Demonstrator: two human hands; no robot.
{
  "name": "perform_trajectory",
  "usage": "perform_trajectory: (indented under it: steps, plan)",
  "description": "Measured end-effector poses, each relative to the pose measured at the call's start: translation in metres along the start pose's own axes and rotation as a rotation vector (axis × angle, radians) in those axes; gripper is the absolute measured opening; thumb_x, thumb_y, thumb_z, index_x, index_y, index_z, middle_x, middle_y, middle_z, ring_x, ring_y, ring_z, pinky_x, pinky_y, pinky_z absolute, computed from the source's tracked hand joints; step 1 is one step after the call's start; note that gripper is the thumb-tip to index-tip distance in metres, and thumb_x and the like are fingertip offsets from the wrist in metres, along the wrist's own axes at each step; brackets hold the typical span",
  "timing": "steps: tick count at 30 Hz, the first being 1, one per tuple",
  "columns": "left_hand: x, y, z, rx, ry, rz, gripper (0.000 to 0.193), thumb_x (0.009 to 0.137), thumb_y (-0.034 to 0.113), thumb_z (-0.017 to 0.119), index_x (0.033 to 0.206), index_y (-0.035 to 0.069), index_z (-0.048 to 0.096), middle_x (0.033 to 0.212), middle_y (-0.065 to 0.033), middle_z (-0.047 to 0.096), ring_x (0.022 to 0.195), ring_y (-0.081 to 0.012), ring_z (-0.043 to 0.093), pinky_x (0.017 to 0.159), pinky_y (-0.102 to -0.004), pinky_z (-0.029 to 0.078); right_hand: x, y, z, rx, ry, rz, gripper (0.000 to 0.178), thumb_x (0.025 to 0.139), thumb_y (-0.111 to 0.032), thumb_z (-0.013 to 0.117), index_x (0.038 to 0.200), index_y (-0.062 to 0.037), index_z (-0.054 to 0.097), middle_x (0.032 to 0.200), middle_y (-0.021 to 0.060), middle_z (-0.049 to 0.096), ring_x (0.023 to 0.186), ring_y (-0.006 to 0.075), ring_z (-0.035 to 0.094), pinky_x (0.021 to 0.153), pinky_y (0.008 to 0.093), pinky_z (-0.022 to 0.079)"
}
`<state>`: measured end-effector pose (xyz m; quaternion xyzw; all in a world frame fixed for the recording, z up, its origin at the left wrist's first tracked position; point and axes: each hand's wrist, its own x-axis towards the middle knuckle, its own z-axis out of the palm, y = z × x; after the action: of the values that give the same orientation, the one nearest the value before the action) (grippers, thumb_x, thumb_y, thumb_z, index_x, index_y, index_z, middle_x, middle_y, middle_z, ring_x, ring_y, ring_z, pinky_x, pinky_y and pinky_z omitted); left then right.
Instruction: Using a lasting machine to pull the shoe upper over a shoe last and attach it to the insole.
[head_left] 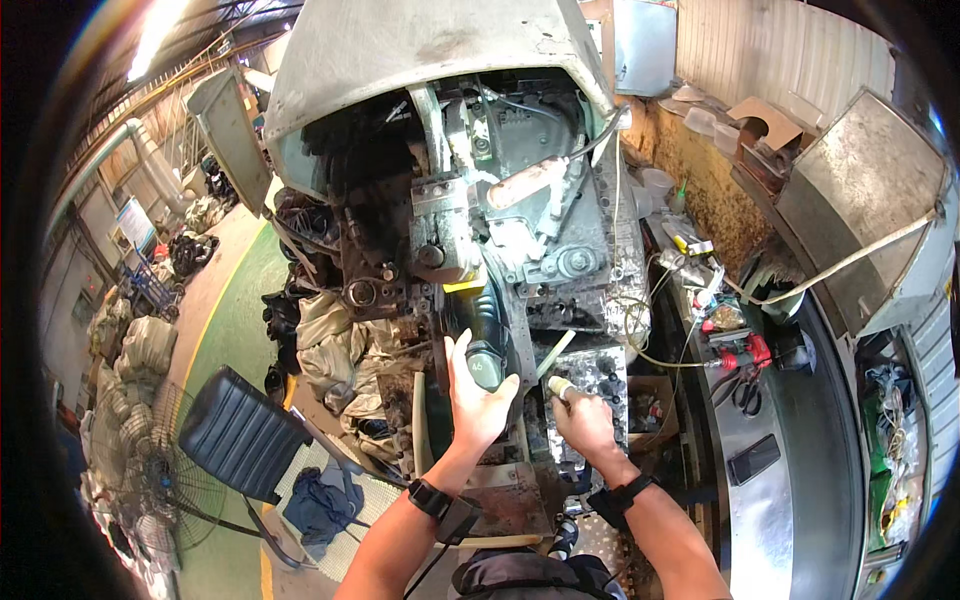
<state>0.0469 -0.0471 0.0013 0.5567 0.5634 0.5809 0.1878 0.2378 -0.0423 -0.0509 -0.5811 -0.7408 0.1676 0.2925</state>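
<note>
A dark, glossy shoe-shaped piece (pixel 480 322) with a rounded greenish end lies lengthwise in the machine (pixel 440 205), its far end under the machine head. My left hand (pixel 478 405) cups the near end, thumb on the right side and fingers along the left. To the right, my right hand (pixel 585 425) is closed around a short tool with a pale, rounded end (pixel 562 387); its kind is hard to tell. Just beyond that tool, a pale narrow strip (pixel 556 353) slants over a stained metal plate (pixel 600 378).
A metal bench (pixel 765 510) at right carries a phone (pixel 753 459), scissors (pixel 745 392) and a red power tool (pixel 745 352). A thin hose crosses toward the machine. At left stand a black chair (pixel 235 430) with a dark cloth nearby and a wire fan guard (pixel 160 470).
</note>
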Motion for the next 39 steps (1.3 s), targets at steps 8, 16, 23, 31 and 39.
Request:
perform_trajectory:
  steps: [8,16,23,31,39]
  plan:
    - [0.001,0.0,0.001,-0.066,-0.001,-0.03,0.092,0.076,0.0,0.08,0.155,0.002,0.031,0.149,-0.0217,0.037,0.134,-0.0271,0.041,0.114,-0.0372,0.035,0.002,-0.001,0.0,0.056,0.057,-0.007,0.023,0.092,-0.021,0.069,0.111,-0.0104,0.076,0.077,0.02,0.072,0.075,0.0393,0.072,0.073,0.0484,0.058]
    - [0.0,0.002,0.0,-0.002,0.02,0.04,0.093,0.076,-0.003,0.079,0.155,0.0,0.03,0.137,-0.0147,0.051,0.118,-0.0192,0.054,0.105,-0.034,0.045,0.0,-0.004,-0.001,0.044,0.054,0.028,0.023,0.093,-0.022,0.07,0.112,-0.0123,0.077,0.081,0.0209,0.072,0.078,0.0398,0.072,0.074,0.0472,0.057]
    - [-0.001,0.005,-0.002,-0.011,0.013,0.012,0.093,0.076,-0.002,0.079,0.155,0.0,0.03,0.142,-0.0175,0.049,0.123,-0.0207,0.052,0.109,-0.035,0.042,-0.001,-0.011,-0.007,0.03,0.064,0.009,0.023,0.094,-0.025,0.067,0.111,-0.0132,0.076,0.08,0.0197,0.073,0.076,0.0389,0.072,0.072,0.0486,0.058]
    - [0.0,0.01,-0.003,-0.007,-0.007,-0.023,0.094,0.075,0.001,0.08,0.155,0.003,0.032,0.159,-0.0262,0.032,0.142,-0.03,0.042,0.118,-0.0405,0.035,-0.001,-0.012,-0.008,0.04,0.075,0.03,0.024,0.093,-0.019,0.068,0.114,-0.0114,0.075,0.083,0.0219,0.072,0.079,0.0397,0.072,0.074,0.0477,0.058]
    - [-0.001,0.011,-0.006,0.028,-0.012,0.025,0.092,0.077,0.006,0.081,0.155,0.005,0.032,0.164,-0.0301,0.019,0.153,-0.0387,0.024,0.125,-0.0451,0.024,0.0,-0.011,-0.003,0.042,0.094,0.067,0.023,0.091,-0.015,0.072,0.112,-0.0067,0.076,0.095,0.0212,0.074,0.088,0.0378,0.073,0.077,0.0416,0.059]
